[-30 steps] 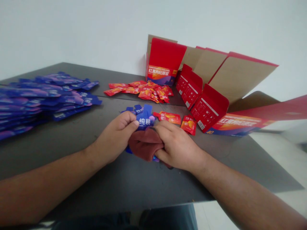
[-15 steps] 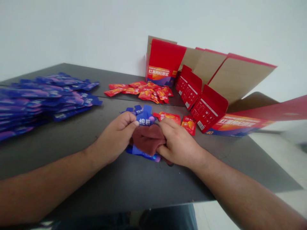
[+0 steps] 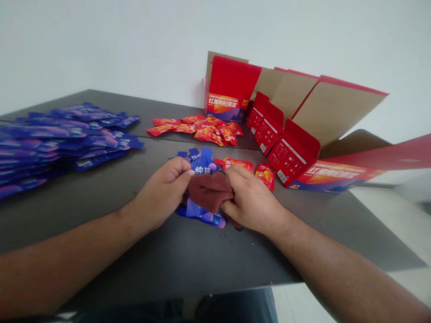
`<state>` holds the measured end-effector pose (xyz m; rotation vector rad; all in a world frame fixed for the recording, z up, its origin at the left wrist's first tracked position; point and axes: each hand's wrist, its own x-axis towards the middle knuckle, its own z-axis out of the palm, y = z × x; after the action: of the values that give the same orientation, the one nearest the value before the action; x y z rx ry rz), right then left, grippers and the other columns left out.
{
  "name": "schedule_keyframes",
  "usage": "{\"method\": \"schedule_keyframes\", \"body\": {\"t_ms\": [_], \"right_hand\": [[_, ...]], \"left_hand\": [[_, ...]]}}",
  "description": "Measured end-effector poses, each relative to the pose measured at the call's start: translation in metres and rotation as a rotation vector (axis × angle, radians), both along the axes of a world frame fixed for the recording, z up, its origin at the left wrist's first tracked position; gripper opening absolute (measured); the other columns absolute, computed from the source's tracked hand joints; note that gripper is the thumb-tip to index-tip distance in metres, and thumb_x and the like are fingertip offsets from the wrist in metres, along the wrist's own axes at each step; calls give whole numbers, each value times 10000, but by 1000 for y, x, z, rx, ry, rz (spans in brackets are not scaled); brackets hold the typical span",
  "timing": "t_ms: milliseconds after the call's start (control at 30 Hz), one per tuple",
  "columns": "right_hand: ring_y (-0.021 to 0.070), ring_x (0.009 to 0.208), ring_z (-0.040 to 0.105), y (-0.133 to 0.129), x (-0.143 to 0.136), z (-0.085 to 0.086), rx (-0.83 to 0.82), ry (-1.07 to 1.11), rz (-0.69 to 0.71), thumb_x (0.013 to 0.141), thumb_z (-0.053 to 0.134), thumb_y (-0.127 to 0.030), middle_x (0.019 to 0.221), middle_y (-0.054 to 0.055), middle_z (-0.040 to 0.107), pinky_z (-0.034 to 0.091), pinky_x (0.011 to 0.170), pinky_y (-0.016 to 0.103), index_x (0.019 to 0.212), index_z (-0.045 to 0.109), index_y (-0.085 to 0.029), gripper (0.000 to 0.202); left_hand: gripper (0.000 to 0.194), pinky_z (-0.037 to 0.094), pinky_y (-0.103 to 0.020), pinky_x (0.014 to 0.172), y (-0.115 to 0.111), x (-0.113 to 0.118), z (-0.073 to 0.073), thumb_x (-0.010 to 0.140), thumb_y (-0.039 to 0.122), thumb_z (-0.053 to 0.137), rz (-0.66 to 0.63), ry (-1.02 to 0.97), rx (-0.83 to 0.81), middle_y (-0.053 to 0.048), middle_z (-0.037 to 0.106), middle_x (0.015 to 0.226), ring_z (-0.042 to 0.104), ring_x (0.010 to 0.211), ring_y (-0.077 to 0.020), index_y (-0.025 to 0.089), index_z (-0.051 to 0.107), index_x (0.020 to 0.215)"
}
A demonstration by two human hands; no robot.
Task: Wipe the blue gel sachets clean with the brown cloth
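Observation:
Near the middle of the dark table, my left hand (image 3: 168, 186) pinches the left edge of a blue pouch (image 3: 203, 158) with white characters near its spouted top. My right hand (image 3: 251, 197) is closed around a brown cloth (image 3: 211, 190), which lies over the middle of that pouch and hides much of it. The right thumb is tucked at the cloth's lower fold. Beneath the cloth, another blue pouch (image 3: 205, 216) shows its lower end on the table. More blue pouch tops poke out just beyond my left fingers. Red sachets (image 3: 266, 175) lie just past my right hand.
A large heap of blue pouches (image 3: 67, 134) covers the left of the table (image 3: 151, 269). Several red sachets (image 3: 198, 128) are piled at the back. Open red cartons (image 3: 296, 148) stand at the right with raised flaps, beside a white wall (image 3: 141, 45).
The brown cloth has shifted slightly up and right over the blue pouch with my right hand, baring more of the pouch below. My left hand keeps its pinch in place.

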<state>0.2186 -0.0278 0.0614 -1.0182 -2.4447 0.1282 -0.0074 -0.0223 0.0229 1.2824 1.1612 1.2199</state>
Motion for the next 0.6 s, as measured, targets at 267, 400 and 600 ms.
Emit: {"method": "schedule_keyframes", "body": {"t_ms": [267,400,600], "right_hand": [[251,965,623,0,0,0,-10,-33,63,867,603,-172,1049,88,658,541,849,383,1040,599,-198,176],[253,939,611,1,2,1,0,-10,-31,860,614,-193,1011,83,637,534,820,388,1004,584,-203,147],[239,959,614,0,1,1,-11,-38,41,866,617,-184,1043,78,647,533,838,369,1049,592,-204,186]], "left_hand": [[147,418,-298,557,0,0,1,901,343,705,-1,7,24,1,587,724,521,629,-171,243,610,851],[128,406,-300,539,0,1,0,910,349,688,4,-15,-9,4,583,698,509,597,-172,250,616,874],[156,416,-298,558,0,1,1,899,354,708,-8,7,7,3,593,720,527,625,-172,241,612,848]]}}
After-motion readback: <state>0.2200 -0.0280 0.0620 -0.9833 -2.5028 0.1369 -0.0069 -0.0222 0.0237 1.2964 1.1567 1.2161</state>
